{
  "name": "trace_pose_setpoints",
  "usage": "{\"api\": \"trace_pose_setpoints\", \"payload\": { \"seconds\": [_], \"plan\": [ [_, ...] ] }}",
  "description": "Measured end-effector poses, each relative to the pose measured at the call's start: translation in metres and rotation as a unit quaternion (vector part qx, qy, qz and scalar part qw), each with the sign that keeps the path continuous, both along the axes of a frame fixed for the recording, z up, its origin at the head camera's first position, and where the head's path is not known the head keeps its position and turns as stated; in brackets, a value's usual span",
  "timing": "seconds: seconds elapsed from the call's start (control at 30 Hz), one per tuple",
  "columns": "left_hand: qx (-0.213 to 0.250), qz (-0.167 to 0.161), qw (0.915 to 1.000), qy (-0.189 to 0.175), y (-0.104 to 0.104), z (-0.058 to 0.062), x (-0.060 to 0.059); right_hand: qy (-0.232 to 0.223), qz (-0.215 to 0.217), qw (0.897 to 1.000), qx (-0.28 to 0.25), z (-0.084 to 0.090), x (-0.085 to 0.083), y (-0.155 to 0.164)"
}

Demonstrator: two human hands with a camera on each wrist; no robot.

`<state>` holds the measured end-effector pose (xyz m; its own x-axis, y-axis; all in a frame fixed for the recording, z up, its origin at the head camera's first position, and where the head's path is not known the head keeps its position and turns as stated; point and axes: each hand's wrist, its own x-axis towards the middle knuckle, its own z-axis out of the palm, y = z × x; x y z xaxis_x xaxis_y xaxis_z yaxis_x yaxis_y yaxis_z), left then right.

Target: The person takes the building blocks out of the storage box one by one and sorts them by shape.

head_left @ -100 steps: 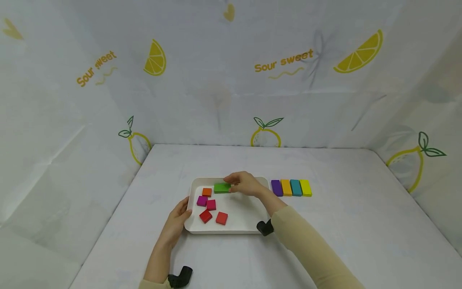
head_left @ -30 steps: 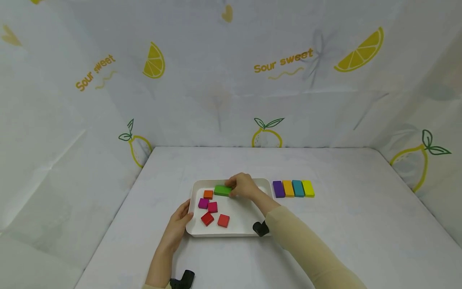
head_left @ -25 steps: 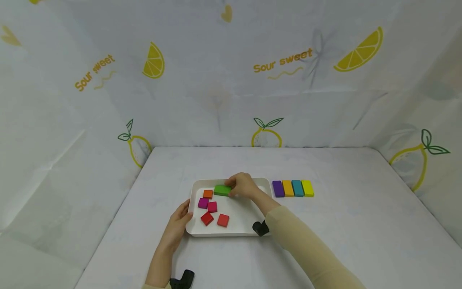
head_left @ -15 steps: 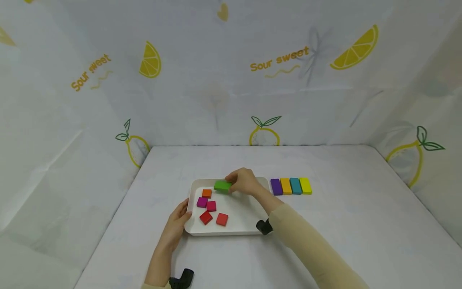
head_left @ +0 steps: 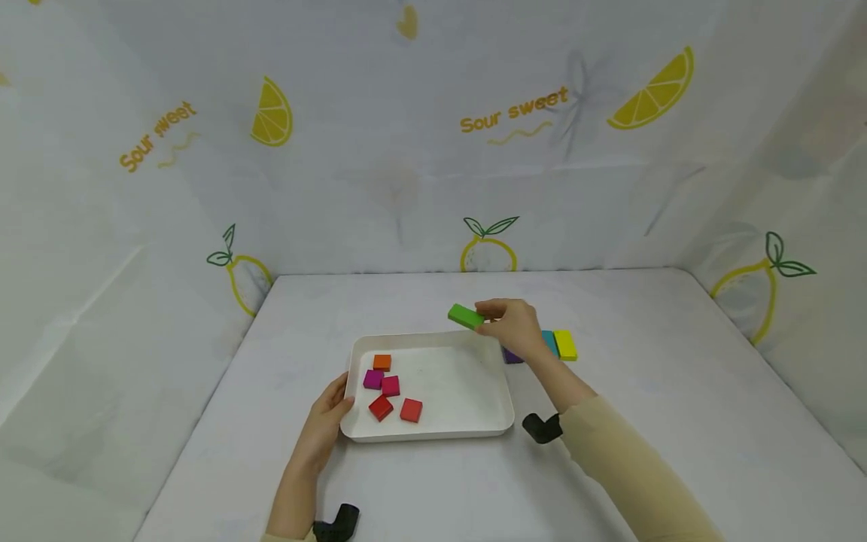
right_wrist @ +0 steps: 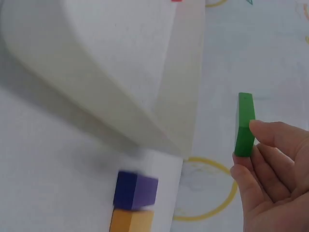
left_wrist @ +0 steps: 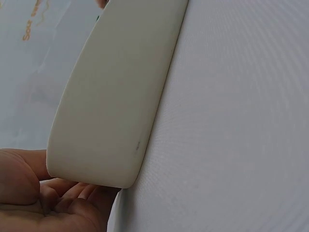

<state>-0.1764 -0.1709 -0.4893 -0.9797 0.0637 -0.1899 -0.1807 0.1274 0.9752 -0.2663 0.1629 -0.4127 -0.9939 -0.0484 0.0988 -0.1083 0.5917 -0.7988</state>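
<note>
My right hand [head_left: 513,325] pinches a green rectangular block [head_left: 466,316] by its end, raised over the tray's far right corner. In the right wrist view the thumb lies on one side of the block and the fingers on the other. At the left side of the white tray [head_left: 460,384], my left hand [head_left: 327,414] grips the wall. The left wrist view has its thumb at the rim and curled fingers under the tray's corner [left_wrist: 96,164]. Inside the tray lie an orange square [head_left: 382,363], a magenta square [head_left: 373,379], a pink square [head_left: 390,386] and two red squares [head_left: 411,410].
Right of the tray stands a row of blocks: purple [head_left: 512,357], orange [right_wrist: 132,221], teal [head_left: 549,342] and yellow [head_left: 565,345]. My right hand and wrist hide part of that row in the head view. A printed curtain hangs behind the white table [head_left: 420,489].
The right hand has lifted the green block from the tray's far side and carried it right and up, over the far right corner. The left hand stays at the tray; the small squares lie as before.
</note>
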Motion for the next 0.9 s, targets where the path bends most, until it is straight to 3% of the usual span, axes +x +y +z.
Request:
{"api": "trace_pose_setpoints", "payload": {
  "seconds": [0.2,0.47,0.63,0.9],
  "plan": [
    [-0.002,-0.003,1.0,0.005,0.002,0.0,-0.002,-0.002,-0.12,0.993,0.008,-0.004,0.011,0.061],
    [-0.007,-0.001,0.9999,0.008,0.002,0.001,-0.004,-0.023,-0.247,0.969,0.0,-0.021,0.032,0.124],
    [-0.009,0.003,0.9999,0.004,0.003,0.001,-0.003,-0.051,-0.283,0.958,0.001,-0.037,0.038,0.14],
    [-0.011,0.004,0.9999,-0.002,0.003,0.0,-0.001,-0.069,-0.287,0.955,0.017,-0.047,0.042,0.145]
  ]
}}
